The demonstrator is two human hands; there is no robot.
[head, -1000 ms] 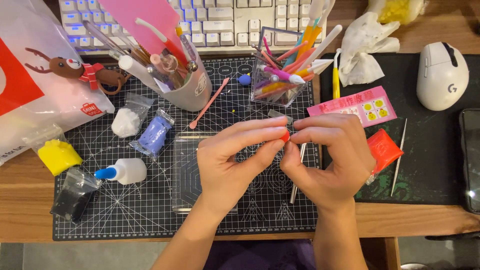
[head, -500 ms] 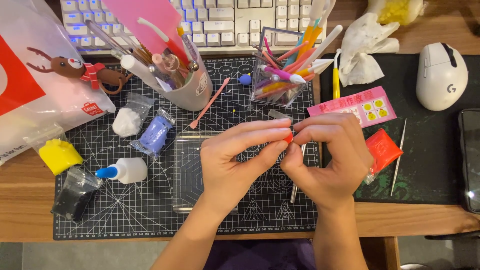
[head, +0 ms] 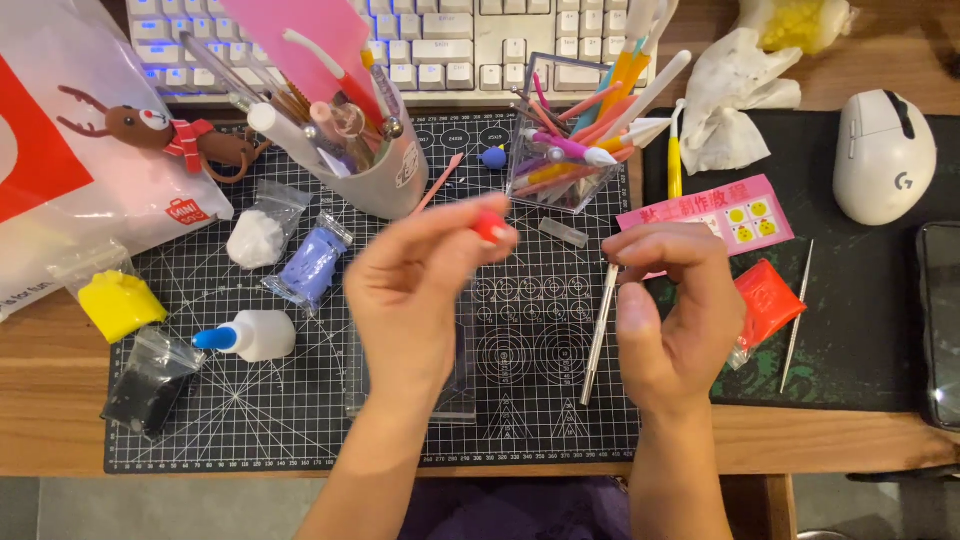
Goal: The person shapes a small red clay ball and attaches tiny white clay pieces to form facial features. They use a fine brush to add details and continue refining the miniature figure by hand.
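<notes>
A cutting mat (head: 300, 430) lies along the table's (head: 50, 400) near edge, with a keyboard (head: 440, 40) behind it at the far edge and a second mat (head: 860, 330) to its right carrying a mouse (head: 884, 155) and a phone (head: 940, 320) at the right edge. On the cutting mat, a cup of tools (head: 375, 165) stands at the far side left of a box of pens (head: 565, 160), clay bags (head: 285, 245) lie left of centre, and a glue bottle (head: 250, 335) lies nearer the front. A plastic bag (head: 60, 170) rests at the table's far left corner, crumpled tissue (head: 735, 95) behind the second mat.
</notes>
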